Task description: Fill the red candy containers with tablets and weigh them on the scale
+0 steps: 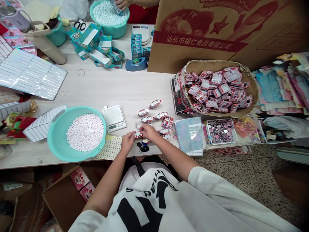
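Near the table's front edge, my left hand pinches the left end of a small red-and-white packet. My right hand is over the packet's other side, its fingers closed near a small pale piece too small to make out. Several similar packets stand on the table just beyond and to the right, their pale open tops facing up. A dark key fob lies close below my hands. To the left, a yellow sheet of number stickers reaches the table edge.
A turquoise basin of white candies and a digital scale stand left. On the right are a cut carton full of packets and a tray of small round pieces. Across the table, another person's hand is over a second basin.
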Tool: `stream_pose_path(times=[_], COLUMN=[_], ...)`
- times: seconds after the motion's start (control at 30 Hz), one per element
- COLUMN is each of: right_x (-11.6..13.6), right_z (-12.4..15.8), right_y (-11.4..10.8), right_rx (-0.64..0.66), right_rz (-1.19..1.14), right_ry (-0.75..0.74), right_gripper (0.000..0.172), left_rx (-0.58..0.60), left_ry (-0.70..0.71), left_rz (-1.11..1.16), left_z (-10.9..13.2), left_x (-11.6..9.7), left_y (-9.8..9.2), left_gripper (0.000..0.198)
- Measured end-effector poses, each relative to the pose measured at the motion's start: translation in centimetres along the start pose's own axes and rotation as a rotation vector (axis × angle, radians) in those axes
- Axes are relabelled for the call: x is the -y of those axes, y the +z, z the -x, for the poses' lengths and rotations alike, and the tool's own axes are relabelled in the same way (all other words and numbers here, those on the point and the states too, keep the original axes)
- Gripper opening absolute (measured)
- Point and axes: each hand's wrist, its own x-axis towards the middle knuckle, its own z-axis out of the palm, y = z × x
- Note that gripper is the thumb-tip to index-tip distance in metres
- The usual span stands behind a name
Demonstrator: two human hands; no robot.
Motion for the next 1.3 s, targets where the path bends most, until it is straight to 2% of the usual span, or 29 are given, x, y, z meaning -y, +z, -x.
stream_pose_path(times=[0.1,0.2,0.3,0.4,0.57,0.73,0.87,0.97,1.07,1.13,1.2,1.3], right_x=[0.0,-0.2,-1.2,-3.0,-6.7,-8.9,-9.1,-8.4,-7.3,-6.7,-6.3,-5.9], right_z=[0.9,3.3,7.0,11.2,16.8,19.9,19.7,17.6,14.9,13.3,12.0,10.4], right_y=[-0.7,-1.4,-2.1,-2.5,-2.7,-3.0,-3.3,-1.9,1.0,2.8,4.1,4.4], right_rx=[-0.025,-0.145,-0.298,-0.394,-0.474,-0.508,-0.455,-0.301,-0.141,-0.077,-0.051,-0.049], right_rz=[0.001,0.018,0.051,0.075,0.117,0.166,0.213,0.233,0.233,0.237,0.249,0.271], right_ry=[-0.079,-0.088,-0.012,0.055,0.13,0.176,0.094,-0.115,-0.329,-0.411,-0.439,-0.425], right_gripper=[0.014,0.021,0.026,0.03,0.031,0.032,0.045,0.054,0.037,0.028,0.026,0.025], left_rx=[0.017,0.052,0.062,0.05,0.116,0.175,0.109,-0.001,-0.124,-0.174,-0.188,-0.153], left_ry=[0.076,0.15,0.19,0.217,0.311,0.363,0.341,0.309,0.28,0.271,0.273,0.282], left_rz=[-0.072,-0.15,-0.228,-0.304,-0.394,-0.455,-0.484,-0.482,-0.474,-0.475,-0.48,-0.493], left_z=[0.5,0.6,0.4,0.6,2.0,3.1,3.5,3.5,3.6,3.8,4.1,4.5], left_x=[-0.4,-0.8,-1.3,-2.2,-5.2,-8.5,-9.0,-7.9,-6.2,-5.0,-3.9,-2.5], left_y=[-0.3,-0.4,-0.6,-1.6,-3.0,-1.4,-0.2,-0.2,-0.8,-1.6,-2.5,-4.1], left_gripper=[0.031,0.049,0.04,0.035,0.03,0.032,0.034,0.033,0.034,0.035,0.036,0.037])
